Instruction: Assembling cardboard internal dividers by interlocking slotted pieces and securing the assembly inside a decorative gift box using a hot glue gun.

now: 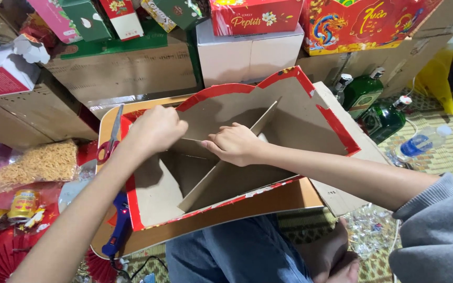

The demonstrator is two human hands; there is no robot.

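A red-edged cardboard gift box (336,123) lies open on my lap, its brown inside facing up. Cardboard divider panels (221,181) cross inside it. My left hand (155,128) is closed on the upper edge of a divider near the box's left wall. My right hand (234,144) pinches the same divider at its middle, where the panels meet. Both forearms reach in from below.
Red-handled scissors (108,141) and a blue glue gun (119,222) lie on a tray (106,118) left of the box. A bag of noodles (40,163) and gold cans (22,204) sit far left. Green bottles (365,91) and a water bottle (420,142) stand right. Cartons (127,68) are stacked behind.
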